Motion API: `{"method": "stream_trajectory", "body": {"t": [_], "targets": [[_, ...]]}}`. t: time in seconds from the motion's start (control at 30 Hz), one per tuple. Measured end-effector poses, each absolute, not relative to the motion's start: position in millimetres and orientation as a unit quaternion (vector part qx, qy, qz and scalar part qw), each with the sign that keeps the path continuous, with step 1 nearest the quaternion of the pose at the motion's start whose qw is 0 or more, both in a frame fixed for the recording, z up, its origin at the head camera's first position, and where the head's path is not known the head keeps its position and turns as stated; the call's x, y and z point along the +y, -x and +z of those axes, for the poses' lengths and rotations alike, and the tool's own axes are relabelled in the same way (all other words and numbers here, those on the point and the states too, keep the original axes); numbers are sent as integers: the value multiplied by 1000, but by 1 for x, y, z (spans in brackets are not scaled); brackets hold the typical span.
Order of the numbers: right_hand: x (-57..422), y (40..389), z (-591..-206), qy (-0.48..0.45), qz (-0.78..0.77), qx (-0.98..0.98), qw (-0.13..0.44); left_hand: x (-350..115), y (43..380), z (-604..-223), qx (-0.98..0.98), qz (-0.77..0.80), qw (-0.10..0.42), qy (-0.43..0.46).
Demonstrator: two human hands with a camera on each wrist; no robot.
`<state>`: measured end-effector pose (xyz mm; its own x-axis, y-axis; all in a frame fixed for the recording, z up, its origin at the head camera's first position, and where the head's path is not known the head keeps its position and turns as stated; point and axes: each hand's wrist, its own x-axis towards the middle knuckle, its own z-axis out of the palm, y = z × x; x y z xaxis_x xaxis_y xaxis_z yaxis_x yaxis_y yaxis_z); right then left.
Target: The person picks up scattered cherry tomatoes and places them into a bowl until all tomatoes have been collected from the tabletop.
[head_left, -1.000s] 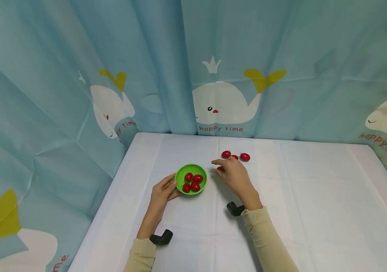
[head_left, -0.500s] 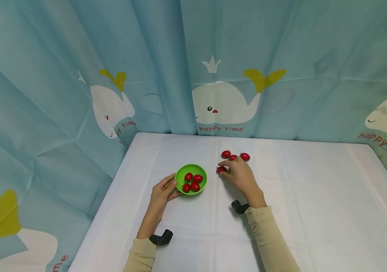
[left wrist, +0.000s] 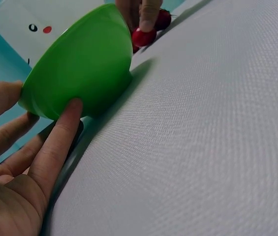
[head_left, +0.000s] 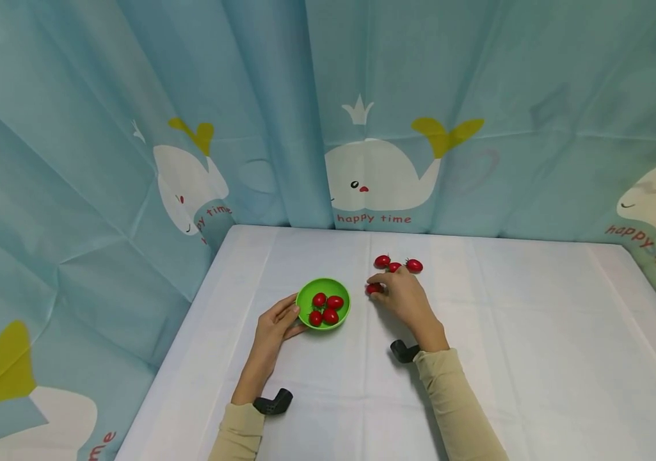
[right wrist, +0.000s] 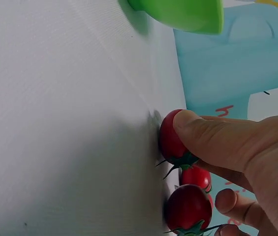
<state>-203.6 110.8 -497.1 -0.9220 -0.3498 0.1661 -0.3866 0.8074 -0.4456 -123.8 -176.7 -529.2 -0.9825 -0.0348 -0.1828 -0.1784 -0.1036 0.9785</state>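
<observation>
A green bowl [head_left: 306,302] stands on the white cloth with several cherry tomatoes [head_left: 330,316] inside. My left hand [head_left: 272,326] holds the bowl's left side; in the left wrist view the thumb is at the rim and fingertips [left wrist: 73,107] rest against the lower wall. Right of the bowl, my right hand [head_left: 407,299] pinches a red cherry tomato [right wrist: 169,135] between thumb and fingers, close to the cloth. Its green stalk end faces the wrist camera. Another cherry tomato [right wrist: 188,209] lies beside the hand, with more behind it.
Beyond the right hand lie three cherry tomatoes [head_left: 414,266] in a loose group. The white tablecloth [head_left: 535,346] reaches back to a blue curtain [head_left: 281,128] printed with whales. A black wrist device [head_left: 273,402] sits on the left wrist, another black wrist device [head_left: 404,351] on the right.
My right hand has come slightly right and its parted thumb and fingers have closed on the near cherry tomato. The left hand and the bowl have stayed put.
</observation>
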Motion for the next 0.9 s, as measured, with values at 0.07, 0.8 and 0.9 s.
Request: {"method": "stream_trajectory", "body": {"t": [0.07, 0.8, 0.9], "targets": [[110, 204, -497, -193, 242, -950, 36, -177, 124, -529, 668, 738, 48, 80], [94, 192, -474, -211, 309, -926, 50, -177, 123, -528, 663, 744, 51, 70], [91, 191, -470, -215, 312, -924, 44, -177, 123, -528, 664, 743, 48, 70]]}}
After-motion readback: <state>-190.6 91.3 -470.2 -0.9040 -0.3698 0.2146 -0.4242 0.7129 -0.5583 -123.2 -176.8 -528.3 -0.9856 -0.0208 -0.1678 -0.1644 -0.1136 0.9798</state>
